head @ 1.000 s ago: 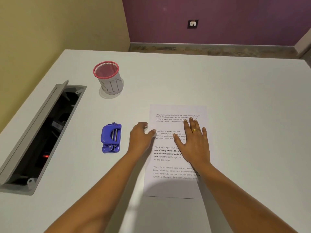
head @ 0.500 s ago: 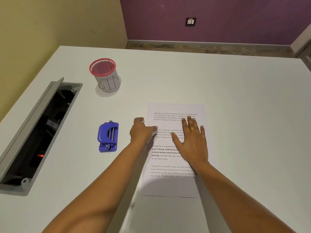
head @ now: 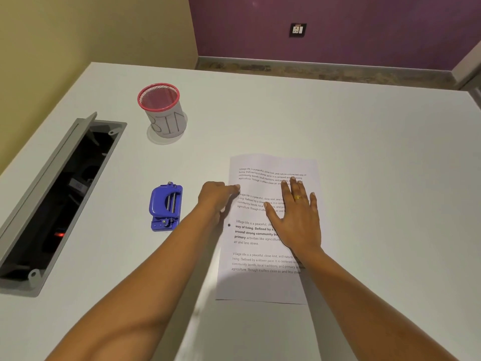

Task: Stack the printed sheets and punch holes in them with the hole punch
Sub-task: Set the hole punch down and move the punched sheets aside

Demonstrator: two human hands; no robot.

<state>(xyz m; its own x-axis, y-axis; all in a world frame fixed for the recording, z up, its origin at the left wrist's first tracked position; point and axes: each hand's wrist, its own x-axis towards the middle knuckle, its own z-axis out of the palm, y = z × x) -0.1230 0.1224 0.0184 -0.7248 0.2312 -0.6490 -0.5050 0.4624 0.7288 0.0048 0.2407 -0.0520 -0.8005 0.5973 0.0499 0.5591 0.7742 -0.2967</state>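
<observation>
Fingers [head: 291, 188] of right hand [head: 296, 217] lie flat on punched printed sheets [head: 263, 282]; left hand [head: 216, 196] curled at edge.

White table [head: 338, 121] fills most of the frame. Upper left of centre: mesh cup [head: 163, 110], red rim, standing upright, grey wrap marked "BIN". Left edge: grey cable tray [head: 56, 201] sunk into the tabletop, lid tilted open toward the left, interior dark, small red light [head: 59, 234] low inside. Top left: yellow wall [head: 91, 29]. Top right: purple wall [head: 364, 24] with a socket [head: 297, 29]; strip of floor [head: 312, 70] below it.
</observation>
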